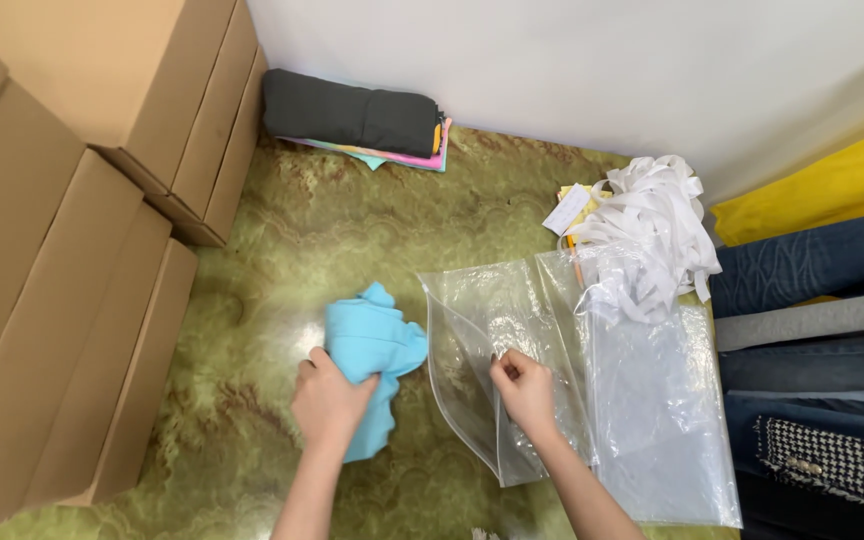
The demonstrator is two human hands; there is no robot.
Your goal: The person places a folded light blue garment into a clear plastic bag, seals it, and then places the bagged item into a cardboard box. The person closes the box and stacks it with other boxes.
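Note:
My left hand [330, 400] grips a crumpled light-blue cloth [372, 345] that rests on the green patterned surface [282, 250]. My right hand [524, 388] pinches the edge of a clear plastic bag [472, 340] lying just right of the cloth. Beneath and to the right of that bag lie more clear plastic bags [652, 420], flat on the surface.
Brown cardboard boxes [72, 230] are stacked along the left. A folded pile of dark and coloured cloths [357, 120] lies by the white wall. A tangle of white ribbon strips [652, 235] sits on the bags. Folded denim, grey, yellow and checked fabrics [822, 340] are piled at the right.

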